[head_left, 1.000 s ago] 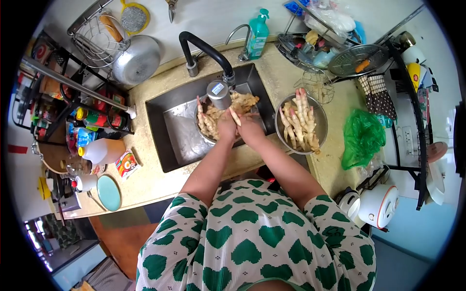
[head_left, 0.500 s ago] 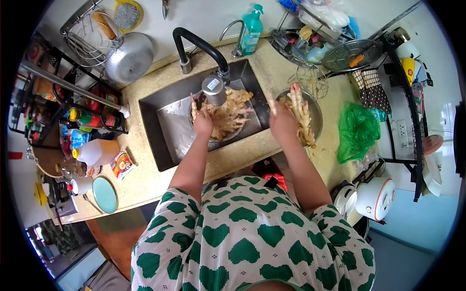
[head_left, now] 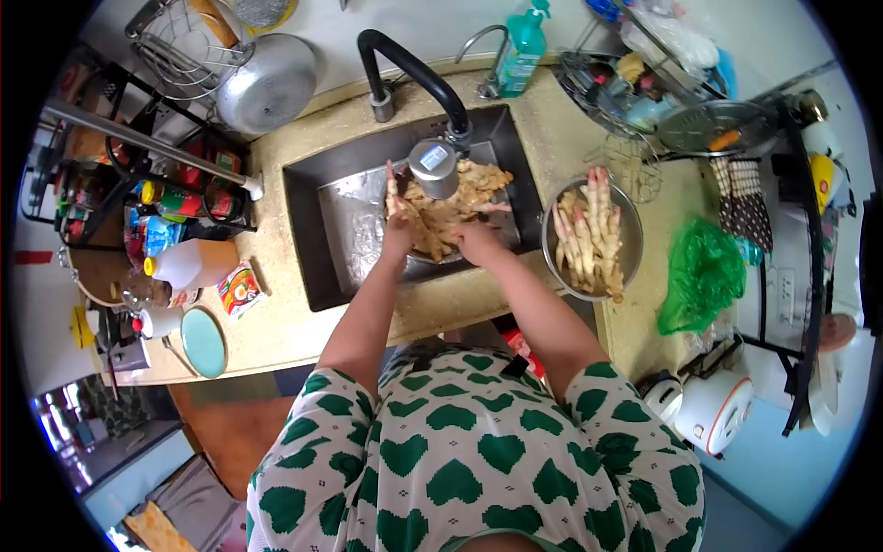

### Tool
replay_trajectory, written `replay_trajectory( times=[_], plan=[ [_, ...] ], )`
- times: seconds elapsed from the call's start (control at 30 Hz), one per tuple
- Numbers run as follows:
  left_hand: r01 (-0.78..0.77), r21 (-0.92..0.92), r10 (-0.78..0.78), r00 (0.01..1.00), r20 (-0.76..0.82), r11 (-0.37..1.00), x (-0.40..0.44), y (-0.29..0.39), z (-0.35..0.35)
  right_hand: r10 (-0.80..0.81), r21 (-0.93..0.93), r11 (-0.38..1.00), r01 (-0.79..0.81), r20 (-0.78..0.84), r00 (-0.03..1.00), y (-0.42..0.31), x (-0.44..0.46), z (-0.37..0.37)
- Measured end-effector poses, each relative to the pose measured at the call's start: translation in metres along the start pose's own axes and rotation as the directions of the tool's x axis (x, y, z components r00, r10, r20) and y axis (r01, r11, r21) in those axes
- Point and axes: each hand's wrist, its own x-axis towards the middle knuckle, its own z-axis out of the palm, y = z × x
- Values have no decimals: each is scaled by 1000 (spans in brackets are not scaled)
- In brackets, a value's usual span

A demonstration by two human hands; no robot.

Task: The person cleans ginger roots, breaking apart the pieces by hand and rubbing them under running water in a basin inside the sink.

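Chicken feet [head_left: 451, 210] fill a bowl inside the dark sink [head_left: 303, 235], under the black faucet [head_left: 418, 78]. My left hand [head_left: 398, 237] is closed at the left side of this pile, around the lower part of an upright chicken foot [head_left: 392, 184]. At the right side of the pile, my right hand [head_left: 480, 243] has its fingers bent against the feet; whether it grips one is too small to tell. More chicken feet [head_left: 589, 235] lie in a metal bowl [head_left: 635, 247] on the counter to the right of the sink.
A green soap bottle [head_left: 522, 53] stands behind the sink. Right of the metal bowl lies a green plastic bag [head_left: 704, 276]. On the left are a jug [head_left: 193, 264], a noodle packet [head_left: 241, 289] and a teal lid [head_left: 203, 343]. A rice cooker [head_left: 713, 409] sits at the lower right.
My right hand has come back from the metal bowl to the sink pile, and the foot it carried now lies among those in the metal bowl. The camera view has shifted slightly.
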Motion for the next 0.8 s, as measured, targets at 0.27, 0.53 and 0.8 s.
replay_trajectory(
  times=[0.27, 0.53, 0.8],
  plan=[
    [260, -302, -295, 953, -75, 917, -25, -16, -16, 24, -77, 997, -27, -44, 999, -27, 61, 75],
    [280, -332, -323, 943, -81, 901, -15, -30, -12, -37, 347, 938, 9, 75, 996, -6, 55, 52],
    [400, -108, -406, 913, -42, 910, 4, -53, -30, 148, 24, 987, -157, 216, 965, -33, 71, 76]
  ],
)
